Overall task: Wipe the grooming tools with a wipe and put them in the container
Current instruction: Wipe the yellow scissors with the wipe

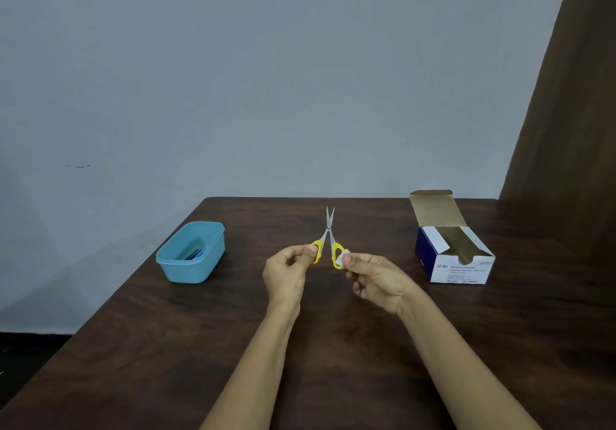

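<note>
- While both forearms reach in from the near edge, the dark wooden table [166,346] fills the lower view, with a grey wall behind.
- Alcohol swab box [460,268], flap open, stands at right, well apart from the hands.
- Blue container [186,271] sits at left near the table edge. It holds dark and blue items too small to identify.
- Left hand [286,273] pinches one yellow handle loop of the scissors [328,229], held above table centre, blades slightly parted, tips pointing away.
- Right hand [376,279] pinches a small white wipe [341,258] against the other loop.
</note>
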